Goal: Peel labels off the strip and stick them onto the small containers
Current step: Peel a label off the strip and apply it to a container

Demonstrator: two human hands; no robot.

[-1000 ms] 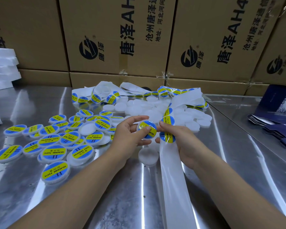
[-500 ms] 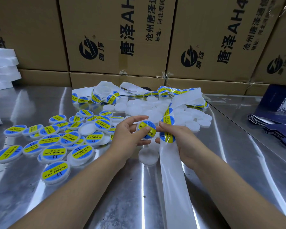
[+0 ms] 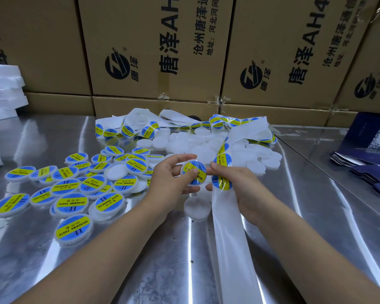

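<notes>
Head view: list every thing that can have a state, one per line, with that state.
left hand, grips the held container, thumb on its label.
right hand, holds the label strip.
held container, labelled, lifted off the table.
label strip, bare backing below the right hand, labels on it above.
left pile of containers, labelled, lying on the table.
far pile of containers, unlabelled.
cardboard boxes, taped shut.

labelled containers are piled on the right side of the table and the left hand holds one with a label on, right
Not quite: in the head view the labelled containers are piled on the left side of the table, not the right. The left hand does hold one container with a label on.
</notes>
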